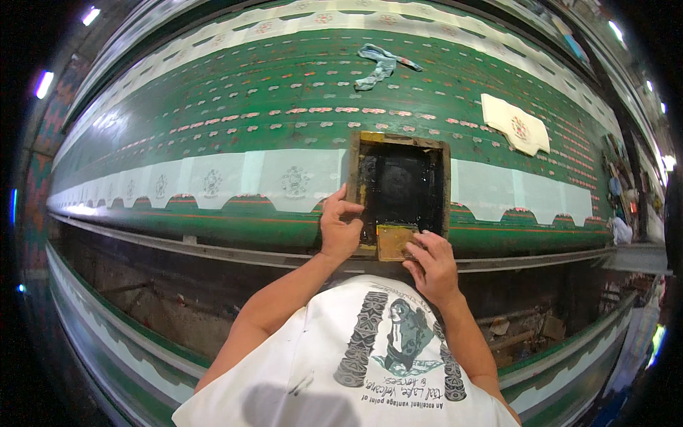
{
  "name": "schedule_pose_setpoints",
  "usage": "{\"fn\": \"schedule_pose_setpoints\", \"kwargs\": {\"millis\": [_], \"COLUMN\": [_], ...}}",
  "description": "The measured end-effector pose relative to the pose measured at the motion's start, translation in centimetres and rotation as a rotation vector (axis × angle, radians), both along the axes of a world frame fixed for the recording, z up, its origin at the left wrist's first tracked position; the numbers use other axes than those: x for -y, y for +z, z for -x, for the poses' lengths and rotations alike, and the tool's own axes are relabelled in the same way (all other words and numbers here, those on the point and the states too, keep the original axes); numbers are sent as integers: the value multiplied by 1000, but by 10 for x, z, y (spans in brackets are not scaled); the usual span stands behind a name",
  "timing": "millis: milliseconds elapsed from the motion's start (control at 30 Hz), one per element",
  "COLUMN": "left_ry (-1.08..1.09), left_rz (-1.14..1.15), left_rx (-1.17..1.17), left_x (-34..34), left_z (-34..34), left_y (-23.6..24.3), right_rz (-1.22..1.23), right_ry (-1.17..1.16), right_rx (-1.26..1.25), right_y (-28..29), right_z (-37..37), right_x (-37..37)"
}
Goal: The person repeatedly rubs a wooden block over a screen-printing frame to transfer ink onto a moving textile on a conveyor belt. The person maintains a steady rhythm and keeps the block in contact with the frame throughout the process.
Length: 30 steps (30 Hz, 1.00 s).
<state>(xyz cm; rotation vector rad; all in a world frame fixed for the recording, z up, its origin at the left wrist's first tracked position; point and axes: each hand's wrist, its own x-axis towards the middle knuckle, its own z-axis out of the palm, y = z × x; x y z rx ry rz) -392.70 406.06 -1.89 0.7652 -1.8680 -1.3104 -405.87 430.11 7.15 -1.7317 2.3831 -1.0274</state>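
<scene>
A wooden screen-printing frame with a dark, ink-wet mesh lies over the row of white cloth pieces along the table's near edge. My left hand grips the frame's left side near its front corner, thumb and fingers bent over the rim. In my right hand is a flat, yellowish-brown squeegee, pinched at its right side. It stands at the near end of the frame, and its lower edge is hidden inside. Cloth pieces left of the frame bear dark printed crests; those to its right look plain.
The long green table carries rows of small red and white marks. Farther back lie a crumpled blue-grey rag and a cream stack of cloth with a reddish crest. A metal rail runs along the near edge. Another table stands behind me.
</scene>
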Motion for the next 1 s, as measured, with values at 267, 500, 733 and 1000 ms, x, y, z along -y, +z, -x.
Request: {"fn": "schedule_pose_setpoints", "kwargs": {"millis": [267, 500, 733, 1000], "left_ry": [7, 22, -53, -139], "left_rz": [-63, -140, -219, -193], "left_rx": [57, 75, 66, 158], "left_x": [-6, -6, 9, 24], "left_z": [9, 11, 8, 4], "left_y": [-6, -10, -21, 3], "right_rz": [-120, -343, -304, -391], "right_ry": [193, 316, 210, 80], "right_rx": [-122, 44, 9, 19], "right_y": [7, 40, 31, 14], "right_z": [11, 59, 120, 137], "right_x": [32, 65, 140, 177]}}
